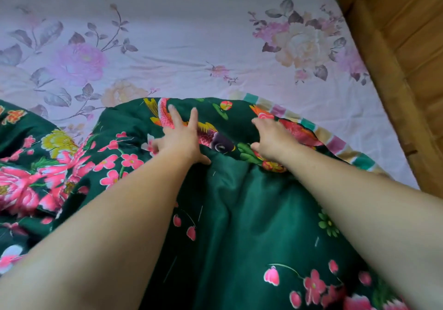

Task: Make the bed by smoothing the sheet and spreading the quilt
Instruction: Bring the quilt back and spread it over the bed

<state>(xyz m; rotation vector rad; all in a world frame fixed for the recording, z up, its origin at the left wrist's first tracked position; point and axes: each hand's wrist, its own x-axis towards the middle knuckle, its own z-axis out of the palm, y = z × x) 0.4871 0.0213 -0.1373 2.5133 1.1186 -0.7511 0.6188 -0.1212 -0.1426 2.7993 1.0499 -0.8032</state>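
We spread the quilt [227,201]: left hand [182,141] presses flat, fingers splayed; right hand [273,139] grips its edge. Next, we pull it across the sheet [191,46] beyond both hands.

Bed [393,108] with wooden frame along the right side. Covered by a pale pink floral sheet [182,46], mostly flat, lightly creased near the middle. On the sheet, a dark green flowered quilt [230,209], bunched over the near half, striped edge turned up at right.
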